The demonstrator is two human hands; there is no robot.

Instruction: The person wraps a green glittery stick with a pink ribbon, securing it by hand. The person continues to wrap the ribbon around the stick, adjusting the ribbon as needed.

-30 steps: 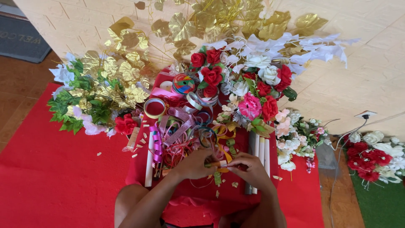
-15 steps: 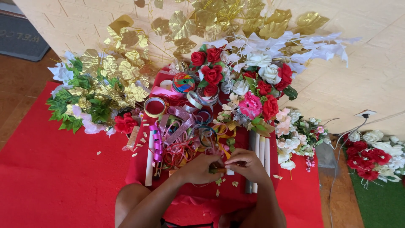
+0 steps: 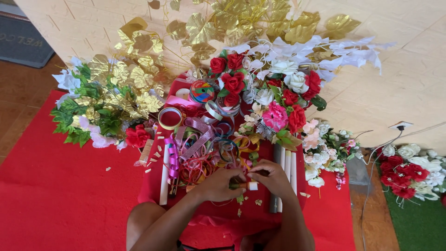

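Note:
My left hand and my right hand meet over the red cloth, both pinching a small green stem with a white tip. Just beyond my fingers lies a tangle of curled ribbons in pink, red, purple and gold. Ribbon and tape rolls sit farther back, one of them multicoloured. White rods lie to the left of my hands, and more of these rods lie to the right.
Artificial flowers ring the work spot: gold leaves with green foliage at left, red and pink roses ahead, white blooms, pale blossoms at right. Another red-and-white bunch lies on green matting. A power socket with cable lies against the pale wall panel.
My hands have drawn slightly closer together around the small stem piece. The flowers and ribbons have not moved.

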